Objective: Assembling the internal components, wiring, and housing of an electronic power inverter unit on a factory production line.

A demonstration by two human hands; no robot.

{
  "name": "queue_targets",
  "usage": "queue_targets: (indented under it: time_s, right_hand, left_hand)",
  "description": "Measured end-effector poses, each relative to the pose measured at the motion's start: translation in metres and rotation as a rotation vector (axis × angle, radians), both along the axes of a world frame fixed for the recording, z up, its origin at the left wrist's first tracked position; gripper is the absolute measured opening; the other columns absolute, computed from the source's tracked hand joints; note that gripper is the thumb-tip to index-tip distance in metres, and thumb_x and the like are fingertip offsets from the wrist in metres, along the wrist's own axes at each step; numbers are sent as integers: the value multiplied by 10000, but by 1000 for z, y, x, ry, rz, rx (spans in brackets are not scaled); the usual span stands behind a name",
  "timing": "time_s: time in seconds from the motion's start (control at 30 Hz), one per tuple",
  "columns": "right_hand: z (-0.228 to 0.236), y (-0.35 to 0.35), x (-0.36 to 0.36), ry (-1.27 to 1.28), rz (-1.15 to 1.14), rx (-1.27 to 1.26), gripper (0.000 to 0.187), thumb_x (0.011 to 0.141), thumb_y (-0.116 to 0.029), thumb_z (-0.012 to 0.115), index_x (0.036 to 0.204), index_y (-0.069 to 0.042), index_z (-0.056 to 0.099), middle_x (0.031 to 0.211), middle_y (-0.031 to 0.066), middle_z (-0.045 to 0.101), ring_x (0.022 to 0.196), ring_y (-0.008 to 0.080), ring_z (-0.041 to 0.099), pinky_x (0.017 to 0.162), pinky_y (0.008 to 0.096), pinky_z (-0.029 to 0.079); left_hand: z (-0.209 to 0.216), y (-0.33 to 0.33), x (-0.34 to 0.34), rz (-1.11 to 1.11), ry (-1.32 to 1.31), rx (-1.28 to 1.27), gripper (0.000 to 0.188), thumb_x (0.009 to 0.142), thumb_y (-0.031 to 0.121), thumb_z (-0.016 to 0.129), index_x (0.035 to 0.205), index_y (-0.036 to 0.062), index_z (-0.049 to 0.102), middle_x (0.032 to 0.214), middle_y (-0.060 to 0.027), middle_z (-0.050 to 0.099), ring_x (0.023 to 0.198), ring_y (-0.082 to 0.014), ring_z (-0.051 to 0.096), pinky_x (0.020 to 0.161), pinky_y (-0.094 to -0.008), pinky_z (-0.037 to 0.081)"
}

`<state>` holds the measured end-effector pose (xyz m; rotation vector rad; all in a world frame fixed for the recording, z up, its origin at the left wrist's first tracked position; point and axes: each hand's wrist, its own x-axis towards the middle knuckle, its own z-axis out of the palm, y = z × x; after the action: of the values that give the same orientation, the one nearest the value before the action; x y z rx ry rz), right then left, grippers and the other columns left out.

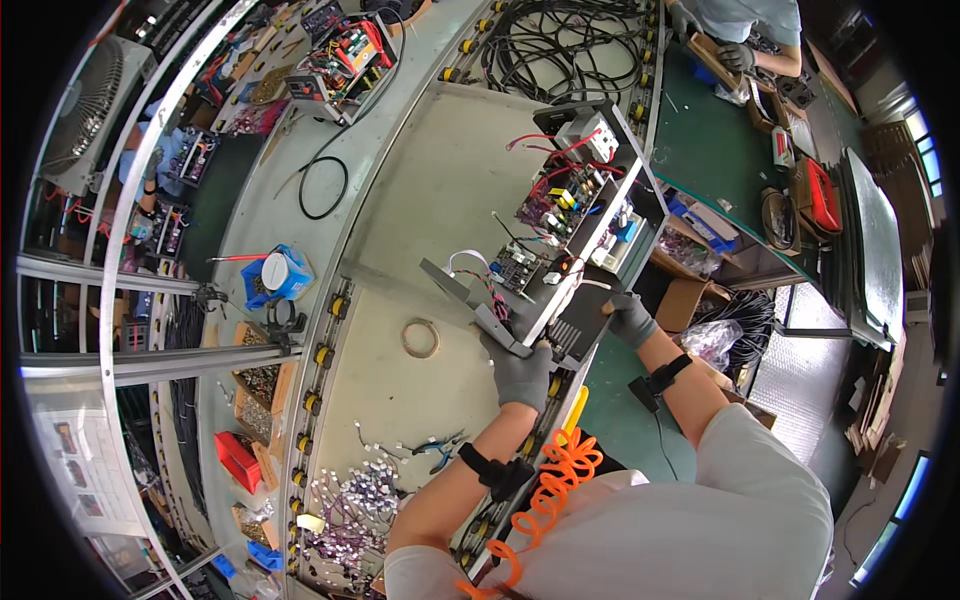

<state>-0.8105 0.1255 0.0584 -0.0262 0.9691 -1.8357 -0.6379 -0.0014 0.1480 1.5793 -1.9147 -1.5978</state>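
An open dark metal chassis (580, 335) stands on the conveyor line, slightly turned, its near end toward me. Inside it sit a green-black circuit board (515, 268), a power unit with yellow parts (565, 198) and red wires; a pale bar crosses its top. A front panel (450, 285) leans out at its left. My left hand (522, 372), in a grey glove, is closed round the chassis's near left corner, fingers partly hidden beneath it. My right hand (632, 320), also gloved, grips the right side wall with its fingertips over the edge.
A tape roll (420, 338), pliers (438, 450) and a heap of wire connectors (355, 510) lie left of me. An orange coiled hose (560, 465) hangs by my left arm. Black cables (560, 50) are piled at the far end. A co-worker's gloved hand (737, 57) is at the upper right.
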Motion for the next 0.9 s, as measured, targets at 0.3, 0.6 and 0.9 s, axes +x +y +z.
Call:
queue_targets:
  time_s: [0.3,0.6,0.9]
  right_hand:
    - [-38,29,-6,-39,53,-24,694,573,-60,568,1257,1,461,1182,128,565,1096,272,548,997,404,407]
    - [-18,23,2,-12,-50,42,369,638,2,546,1001,-5,613,979,108,636,931,222,616,855,359,498]
    - [-2,-7,0,-16,-134,124,326,572,36,520,888,-1,592,742,72,597,672,185,590,632,290,502]
  left_hand:
    - [-16,28,6,-99,-8,1,893,712,284,614,1383,11,92,1213,-282,483,1071,-424,510,914,-435,424]
    - [-20,25,9,-164,-58,-11,811,722,272,606,1353,4,174,1173,-278,507,1027,-432,522,858,-441,445]
    - [-34,-3,2,-36,283,110,699,708,92,575,1311,-11,237,1220,-208,495,1059,-324,539,919,-363,410]
